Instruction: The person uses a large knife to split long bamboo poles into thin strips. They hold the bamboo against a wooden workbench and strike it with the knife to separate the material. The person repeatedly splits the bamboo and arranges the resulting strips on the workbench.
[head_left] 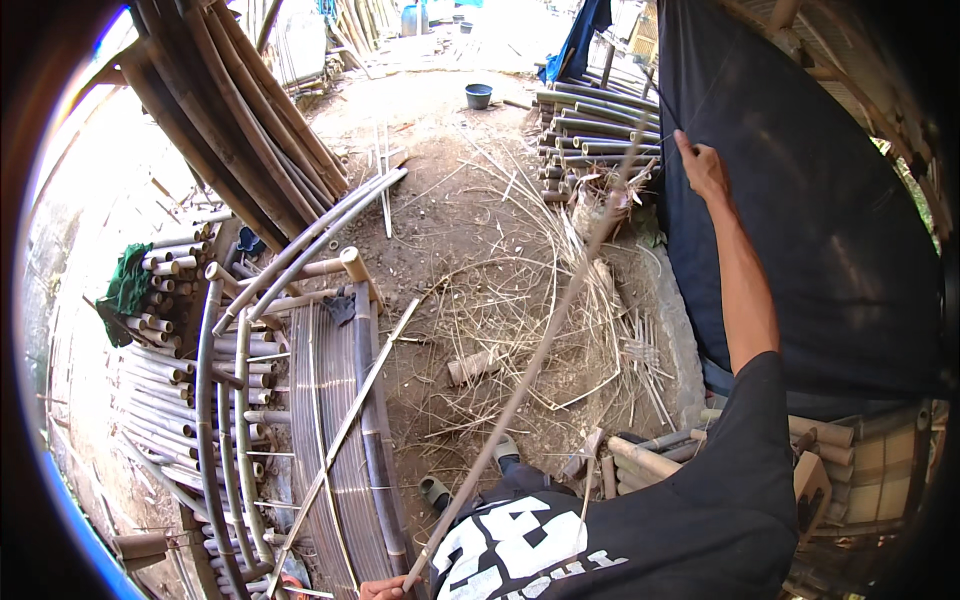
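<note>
An outdoor work yard of bare brown earth (pixel 440 150), sunlit, seen from above through a wide lens that bends straight edges. Dry bamboo shavings and thin splinters (pixel 520 270) lie scattered across the middle of the ground. Thick dark bamboo poles (pixel 240 120) lean together at the upper left. Below them sits a stack of short cut bamboo tubes (pixel 170 350), open ends showing, with a green cloth (pixel 128 280) draped on its upper edge. Long curved bamboo slats (pixel 340 430) lie side by side just right of that stack, arching from the lower edge toward the middle. A second stack of cut poles (pixel 590 130) lies at the upper right, with a small blue bucket (pixel 478 95) on the earth beyond it. A large dark sheet (pixel 820 200) hangs along the right side.

The person wears a black shirt with white print. The right hand (pixel 703 168) is raised far out, against the dark sheet, its grip pinched on the upper end of a long thin bamboo strip (pixel 530 365). The strip runs slantwise down across the shavings to the bottom edge, where the left hand (pixel 385 588) is only partly in view; it touches the strip's lower end, but whether its grip is closed cannot be told. A sandalled foot (pixel 505 448) rests on the ground near the strip.
</note>
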